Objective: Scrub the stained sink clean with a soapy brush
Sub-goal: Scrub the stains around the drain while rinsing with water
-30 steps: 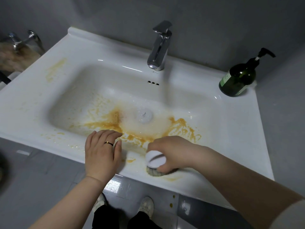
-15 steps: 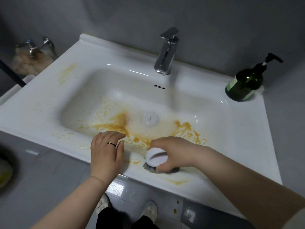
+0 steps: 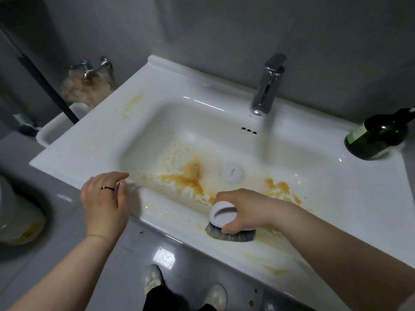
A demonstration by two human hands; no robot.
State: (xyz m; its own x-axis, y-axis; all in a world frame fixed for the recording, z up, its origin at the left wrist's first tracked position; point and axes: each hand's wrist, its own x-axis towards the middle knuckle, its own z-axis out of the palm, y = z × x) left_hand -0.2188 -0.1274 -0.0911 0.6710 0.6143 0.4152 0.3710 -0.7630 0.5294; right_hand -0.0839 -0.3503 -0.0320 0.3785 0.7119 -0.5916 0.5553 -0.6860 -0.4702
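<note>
Your left hand (image 3: 104, 202) slid toward 8 o'clock, fingers loose, clearing the stained sink (image 3: 179, 86) rim for the brush (image 3: 229, 235) your right hand (image 3: 244, 207) gripped.

white sink (image 3: 107, 140) orange-stained; grey-bristled brush (image 3: 226, 227) pressed on its front rim.

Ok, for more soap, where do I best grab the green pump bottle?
Probably take the green pump bottle by its wide round body, coming from the front, basin side: the wall stands close behind it, and the thin pump neck offers little to hold. The left hand is free; the right hand holds the brush.
</note>
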